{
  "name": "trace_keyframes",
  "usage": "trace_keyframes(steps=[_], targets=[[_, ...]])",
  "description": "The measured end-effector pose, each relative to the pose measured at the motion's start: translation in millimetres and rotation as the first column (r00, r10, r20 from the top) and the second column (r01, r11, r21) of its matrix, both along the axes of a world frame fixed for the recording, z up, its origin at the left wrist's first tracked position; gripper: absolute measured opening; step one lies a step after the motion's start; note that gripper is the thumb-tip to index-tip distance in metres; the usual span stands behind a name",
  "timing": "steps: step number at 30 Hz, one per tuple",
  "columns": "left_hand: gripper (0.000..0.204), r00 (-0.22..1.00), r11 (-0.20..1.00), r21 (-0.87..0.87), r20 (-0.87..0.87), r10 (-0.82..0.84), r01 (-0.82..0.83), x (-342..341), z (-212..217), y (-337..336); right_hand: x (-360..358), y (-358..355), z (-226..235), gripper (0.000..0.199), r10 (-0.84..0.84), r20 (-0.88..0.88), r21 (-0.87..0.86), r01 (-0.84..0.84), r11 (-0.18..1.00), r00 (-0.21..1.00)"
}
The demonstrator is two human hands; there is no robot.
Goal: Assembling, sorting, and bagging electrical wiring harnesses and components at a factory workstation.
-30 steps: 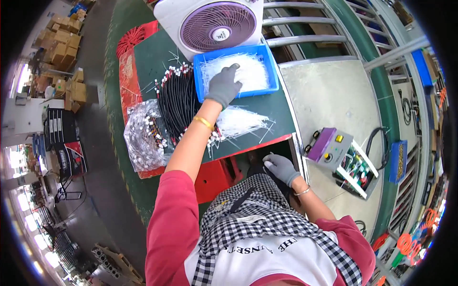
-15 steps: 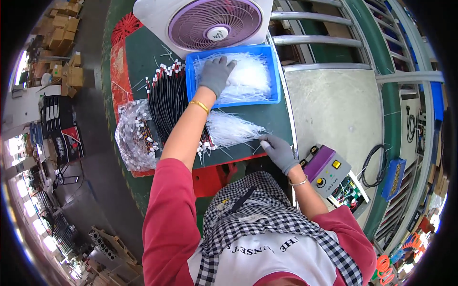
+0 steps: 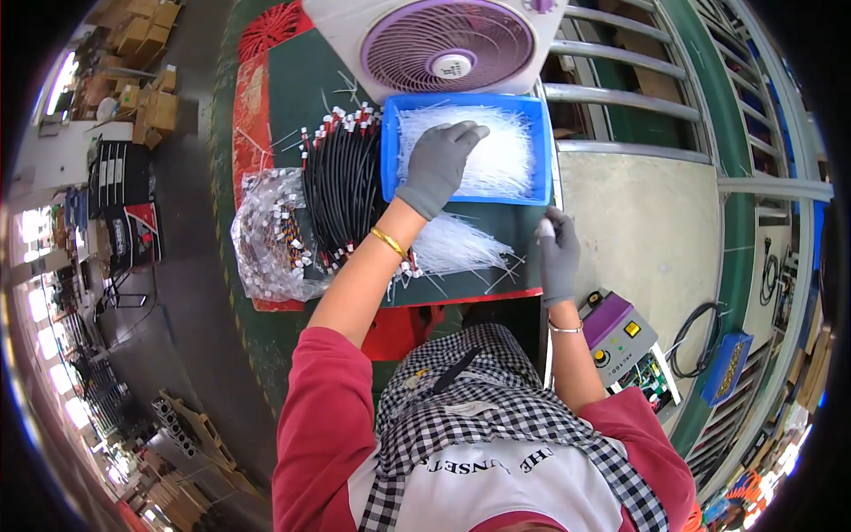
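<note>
My left hand (image 3: 438, 166), in a grey glove, is over a blue tray (image 3: 387, 151) of thin white plastic strips (image 3: 501, 151) that look like cable ties. Its fingers are bent together; whatever they hold, if anything, is hidden. Off the tray's near right corner is my gloved right hand (image 3: 558, 262), thumb and fingers drawn together, with something pale at the thumb tip that I cannot make out. More white strips lie in a loose heap (image 3: 461, 246) on the green tabletop in front of the tray. A bundle of black cables (image 3: 341, 182) with white connectors lies to the left.
A clear plastic bag (image 3: 275, 235) of small wired connectors lies at the table's left. A purple-and-white box fan (image 3: 448, 53) stands behind the tray. On the right are a pale board (image 3: 634, 226), metal rollers (image 3: 620, 97) and a purple-grey device (image 3: 620, 332) with exposed circuitry.
My left hand has drawn its spread fingers together over the tray. My right hand has left the loose heap's tip and risen beside the tray's corner. The whole view has shifted slightly.
</note>
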State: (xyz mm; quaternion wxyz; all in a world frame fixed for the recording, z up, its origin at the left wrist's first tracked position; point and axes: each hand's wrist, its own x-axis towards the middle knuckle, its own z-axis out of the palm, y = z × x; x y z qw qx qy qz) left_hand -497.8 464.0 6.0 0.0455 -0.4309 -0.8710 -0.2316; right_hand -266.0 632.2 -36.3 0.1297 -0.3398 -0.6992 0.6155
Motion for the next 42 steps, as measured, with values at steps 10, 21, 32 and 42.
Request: trace_keyframes(steps=[10, 21, 32, 42], targets=[[0.028, 0.941, 0.924, 0.222, -0.061, 0.333, -0.312, 18, 0, -75, 21, 54, -26, 0.031, -0.171, 0.025, 0.177, 0.164, 0.971, 0.985], [0.028, 0.871, 0.871, 0.195, -0.117, 0.478, -0.451, 9, 5, -166, 59, 60, -57, 0.026, -0.38, 0.05, 0.164, 0.368, 0.915, 0.924], [0.059, 0.56, 0.347, -0.599, -0.21, 0.802, -0.722, -73, -28, -379, -75, -60, 62, 0.021, 0.302, -0.205, 0.39, -0.205, 0.898, 0.931], [0.048, 0.642, 0.576, -0.303, -0.211, 0.737, -0.76, -21, -77, -394, -387, -318, -9, 0.039, 0.788, 0.146, 0.899, -0.412, 0.147, 0.599]])
